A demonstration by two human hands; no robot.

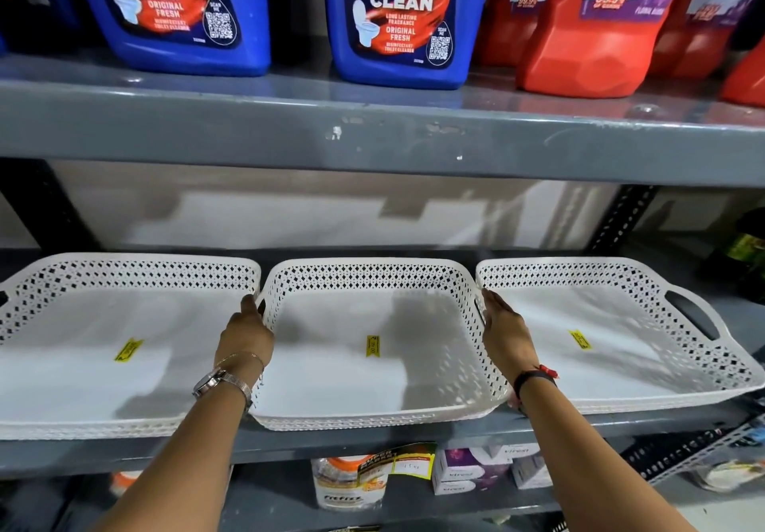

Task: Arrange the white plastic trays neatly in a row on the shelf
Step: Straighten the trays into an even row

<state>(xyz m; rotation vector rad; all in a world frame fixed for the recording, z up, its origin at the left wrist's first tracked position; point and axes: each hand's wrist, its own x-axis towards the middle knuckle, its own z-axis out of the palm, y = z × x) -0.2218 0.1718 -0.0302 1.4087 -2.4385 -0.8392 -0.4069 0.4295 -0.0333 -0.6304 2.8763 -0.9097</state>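
Note:
Three white plastic trays with perforated walls stand side by side on the grey shelf (372, 440): a left tray (82, 370), a middle tray (339, 382) and a right tray (612, 362). Each has a yellow sticker on its floor. My left hand (244, 337) grips the middle tray's left handle wall, in the gap beside the left tray. My right hand (505, 333) holds the middle tray's right handle wall, next to the right tray. The fingers of both hands are partly hidden behind the tray walls.
The shelf above (372, 138) carries blue toilet-cleaner jugs (397, 14) and red jugs (600, 22). A dark upright post (621, 221) stands at the back right. Below the tray shelf are a jar (352, 486) and small boxes (472, 469).

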